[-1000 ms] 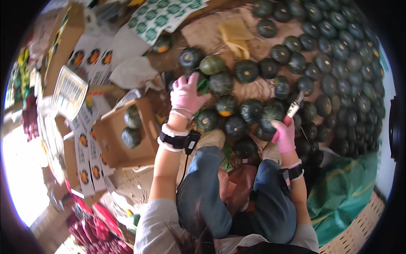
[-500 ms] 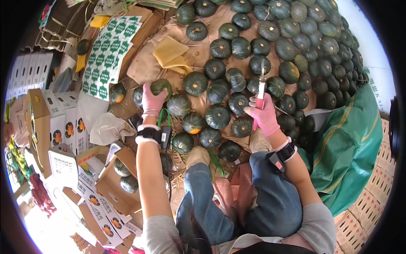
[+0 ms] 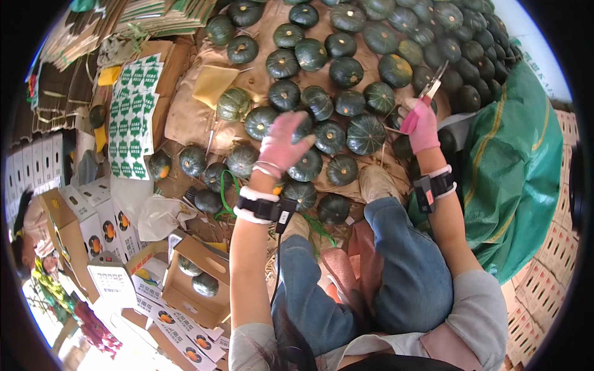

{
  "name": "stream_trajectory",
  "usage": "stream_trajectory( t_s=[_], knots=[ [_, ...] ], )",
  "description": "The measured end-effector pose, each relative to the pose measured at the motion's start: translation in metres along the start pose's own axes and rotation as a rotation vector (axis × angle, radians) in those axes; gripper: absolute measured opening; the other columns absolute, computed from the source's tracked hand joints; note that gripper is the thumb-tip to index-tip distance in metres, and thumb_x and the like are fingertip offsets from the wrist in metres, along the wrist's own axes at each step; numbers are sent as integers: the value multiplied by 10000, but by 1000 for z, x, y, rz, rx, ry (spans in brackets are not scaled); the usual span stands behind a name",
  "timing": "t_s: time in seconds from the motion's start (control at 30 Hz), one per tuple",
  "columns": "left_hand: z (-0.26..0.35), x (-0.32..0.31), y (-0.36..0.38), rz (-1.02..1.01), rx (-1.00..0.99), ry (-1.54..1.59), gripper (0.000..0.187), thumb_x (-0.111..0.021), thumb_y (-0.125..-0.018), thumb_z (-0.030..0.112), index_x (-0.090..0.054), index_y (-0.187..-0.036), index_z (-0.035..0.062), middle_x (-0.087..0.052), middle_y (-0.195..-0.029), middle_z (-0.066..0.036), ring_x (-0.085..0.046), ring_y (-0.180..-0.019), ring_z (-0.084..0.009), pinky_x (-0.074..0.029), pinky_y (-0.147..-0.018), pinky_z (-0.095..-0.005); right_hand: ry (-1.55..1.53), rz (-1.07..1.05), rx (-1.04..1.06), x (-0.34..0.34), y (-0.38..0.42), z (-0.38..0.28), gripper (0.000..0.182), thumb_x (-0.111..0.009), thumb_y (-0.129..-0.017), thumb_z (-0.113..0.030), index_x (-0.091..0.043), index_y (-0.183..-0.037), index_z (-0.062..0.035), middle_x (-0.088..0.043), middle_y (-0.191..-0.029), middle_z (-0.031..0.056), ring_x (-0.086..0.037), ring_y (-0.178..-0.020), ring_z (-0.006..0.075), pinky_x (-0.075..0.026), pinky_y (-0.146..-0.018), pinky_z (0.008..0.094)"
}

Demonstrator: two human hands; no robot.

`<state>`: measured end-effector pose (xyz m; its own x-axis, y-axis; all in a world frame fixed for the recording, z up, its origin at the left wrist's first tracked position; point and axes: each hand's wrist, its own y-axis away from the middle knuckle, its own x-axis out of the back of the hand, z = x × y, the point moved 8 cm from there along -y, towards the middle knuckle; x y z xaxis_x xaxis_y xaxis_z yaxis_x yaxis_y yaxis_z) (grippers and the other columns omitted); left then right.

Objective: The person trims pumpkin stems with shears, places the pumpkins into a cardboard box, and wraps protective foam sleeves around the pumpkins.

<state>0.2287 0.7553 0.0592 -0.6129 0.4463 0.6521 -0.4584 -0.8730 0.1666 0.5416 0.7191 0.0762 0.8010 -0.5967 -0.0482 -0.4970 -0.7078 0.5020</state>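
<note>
In the head view, the left hand was spread, its thumb well apart from the fingers, over the loose group of dark green pumpkins in front of the person; whether it touched the ones beneath could not be told. The right hand was wrapped round the handles of the shears, whose metal blades pointed away from the body, over the pumpkins at the right. Sound handling, in my judgement, called for cupping a pumpkin round its sides with the free palm, keeping the blade tips clear of fingers and rind, and shifting it gently so that its neighbours did not roll. The pumpkins were squat and rounded, with hard-looking, faintly ribbed rinds; one was paler and striped, another bore an orange patch. Under them lay a creased brown sheet, cloth or paper, I could not tell which. A stiff cardboard box held two pumpkins, and a green woven-looking sack sagged in folds beyond the right arm.
</note>
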Motion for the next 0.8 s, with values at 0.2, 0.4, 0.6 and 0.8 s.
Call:
stream_trajectory(
  t_s=[0.2, 0.4, 0.6, 0.8],
  knots=[
    [11, -38, 8, 15, -90, -346, 435, -709, -692, 328, -650, -1087, 157, -236, -1471, -203, -253, -1306, -464, -277, -1075, -476, 215, -141, 58, 72, -18, -12, 221, -636, -752, -48, -508, -931, -32, -587, -795, 86, -597, -675, 181, -485, -566, 292],
    [40, -39, 7, 89, 3, -550, 489, -704, -712, 325, -578, -1166, 195, -321, -1422, -155, -287, -1303, -402, -233, -1059, -551, 246, 89, -88, 143, 0, 24, 202, -668, -747, -42, -497, -852, -67, -528, -652, 30, -501, -500, 134, -394, -451, 270],
    [78, -98, 3, -149, -222, -674, 539, -658, -747, 172, -491, -1258, 213, -393, -1386, -89, -341, -1297, -304, -212, -1056, -607, 703, -215, -115, 244, 2, 22, 515, -683, -628, -116, -507, -1101, -18, -574, -973, 88, -547, -910, 215, -422, -829, 301],
    [72, -122, -3, -193, -161, -528, 554, -601, -752, 102, -478, -1276, 234, -423, -1356, -118, -335, -1311, -315, -233, -1063, -572, 1213, 116, -119, 352, 12, -21, 722, -698, -600, -237, -461, -1242, -7, -540, -1147, 175, -496, -1107, 327, -367, -965, 362]
  ],
)
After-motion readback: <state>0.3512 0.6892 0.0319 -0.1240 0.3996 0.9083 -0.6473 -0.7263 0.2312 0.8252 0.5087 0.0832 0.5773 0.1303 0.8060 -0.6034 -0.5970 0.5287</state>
